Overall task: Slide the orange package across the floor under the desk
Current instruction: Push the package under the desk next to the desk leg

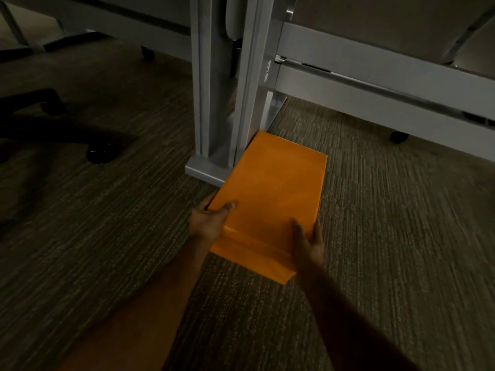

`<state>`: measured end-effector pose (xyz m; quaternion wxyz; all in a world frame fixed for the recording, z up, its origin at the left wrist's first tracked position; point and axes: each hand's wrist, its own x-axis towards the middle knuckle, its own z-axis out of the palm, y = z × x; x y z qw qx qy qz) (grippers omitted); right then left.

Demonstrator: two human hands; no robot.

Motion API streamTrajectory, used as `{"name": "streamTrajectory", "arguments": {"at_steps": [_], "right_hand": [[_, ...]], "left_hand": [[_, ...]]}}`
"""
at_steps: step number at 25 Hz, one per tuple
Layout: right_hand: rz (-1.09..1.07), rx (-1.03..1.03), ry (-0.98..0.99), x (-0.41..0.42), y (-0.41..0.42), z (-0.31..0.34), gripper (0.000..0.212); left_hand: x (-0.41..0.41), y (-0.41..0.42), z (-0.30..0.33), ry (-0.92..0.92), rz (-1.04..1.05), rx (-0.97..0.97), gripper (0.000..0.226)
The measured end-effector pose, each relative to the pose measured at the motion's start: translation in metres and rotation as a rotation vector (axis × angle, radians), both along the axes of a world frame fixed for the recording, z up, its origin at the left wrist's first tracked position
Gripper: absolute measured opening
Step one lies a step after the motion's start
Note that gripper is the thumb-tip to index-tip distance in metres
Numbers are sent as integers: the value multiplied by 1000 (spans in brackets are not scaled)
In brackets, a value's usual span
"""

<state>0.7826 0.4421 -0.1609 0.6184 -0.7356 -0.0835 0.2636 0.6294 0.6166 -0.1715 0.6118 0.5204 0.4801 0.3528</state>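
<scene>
The orange package [270,199] is held flat on the carpeted floor [388,236], its near end clamped between the left hand [210,223] and right hand [308,242], fingers closed on its sides. Its far corner lies beside the desk leg [214,103]; if pushed straight, it could be jammed against the foot plate [203,171].

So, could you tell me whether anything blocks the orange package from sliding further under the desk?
Yes: the grey desk leg stands at the orange package's far left corner. Carpet to the right looks clear.
</scene>
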Motion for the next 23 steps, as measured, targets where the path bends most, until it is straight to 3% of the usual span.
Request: {"name": "streamTrajectory", "arguments": {"at_steps": [13,16,20,23], "right_hand": [[23,-76,-105,9,10,4,78],[45,-245,-258,6,12,6,75],[190,-426,-655,6,12,9,62],[316,-475,-657,4,9,13,74]], "left_hand": [[13,4,5,-16,33,104,28],[11,-3,5,49,105,156,41],[9,-8,3,253,34,287,52],[3,-7,6,320,-44,303,59]]}}
